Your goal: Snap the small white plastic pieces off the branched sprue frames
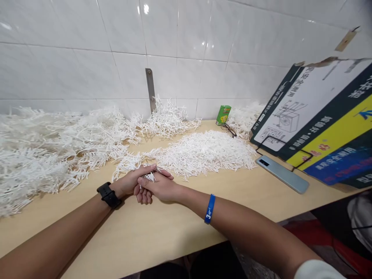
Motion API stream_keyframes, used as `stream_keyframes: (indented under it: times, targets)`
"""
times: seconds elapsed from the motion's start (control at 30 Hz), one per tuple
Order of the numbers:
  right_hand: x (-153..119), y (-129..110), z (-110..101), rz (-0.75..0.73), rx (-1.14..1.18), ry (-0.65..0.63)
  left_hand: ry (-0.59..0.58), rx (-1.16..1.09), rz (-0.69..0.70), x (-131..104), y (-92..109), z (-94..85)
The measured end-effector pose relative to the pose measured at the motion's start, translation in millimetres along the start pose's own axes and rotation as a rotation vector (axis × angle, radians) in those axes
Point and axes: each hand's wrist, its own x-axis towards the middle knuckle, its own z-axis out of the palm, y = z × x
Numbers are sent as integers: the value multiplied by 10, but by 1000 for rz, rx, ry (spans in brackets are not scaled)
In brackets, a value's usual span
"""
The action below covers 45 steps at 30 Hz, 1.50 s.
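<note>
Together, the left hand (130, 183) and right hand (162, 188) are clasped around a small bunch of white strands (150, 177). From the hands, a loose white pile (205, 153) lies at two o'clock, a tangled white heap (58, 149) at ten, a phone (283, 175) at three.

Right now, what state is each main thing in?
Left hand: clasped, closed
Right hand: clasped with left
White twiggy pieces between them: held
Large white branching heap: loose, tangled
Low white pile: loose
Silver-grey rectangular phone: flat, cameras up
Small green carton: standing
Dark-green printed cardboard box: standing
Black watch: worn
Blue wristband: worn
</note>
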Motion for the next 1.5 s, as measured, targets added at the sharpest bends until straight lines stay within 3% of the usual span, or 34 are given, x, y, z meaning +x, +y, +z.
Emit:
stream_keyframes:
  times: [0.17, 0.4, 0.6, 0.73, 0.83, 0.9, 0.97, 1.03, 1.07, 1.17, 1.27, 1.5]
  targets:
    - [4, -9, -10, 32, -4, 37, 64, -39, 31, 3, -20, 27]
    - [-46, -108, -20, 42, -123, -18, 66, -34, 55, -43, -13, 38]
    - [-100, -191, -10, 117, -220, 106, 121, -9, 177, -53, -3, 104]
    - [-442, -345, -53, 55, -374, 178, 267, 190, 309, -137, 35, 291]
    - [-915, -386, -67, 51, -248, 256, 350, 271, 390, -67, 48, 596]
    - [-1247, -312, -69, 34, -95, 366, 241, 248, 424, 92, 23, 859]
    - [-1509, -183, -72, -39, 7, 582, 57, 206, 435, 292, -23, 1101]
    - [-1662, -63, -81, -88, 28, 800, -87, 312, 458, 452, -66, 1253]
    - [-1697, -24, -84, -99, 24, 858, -95, 384, 473, 498, -78, 1284]
    - [-1698, -9, -80, -97, -7, 791, -66, 472, 490, 489, -74, 1230]
    - [-1662, -72, -43, -108, -53, 690, -38, 425, 489, 401, -48, 1115]
    - [-1656, -32, -20, -128, -44, 761, -71, 336, 543, 440, -90, 1069]
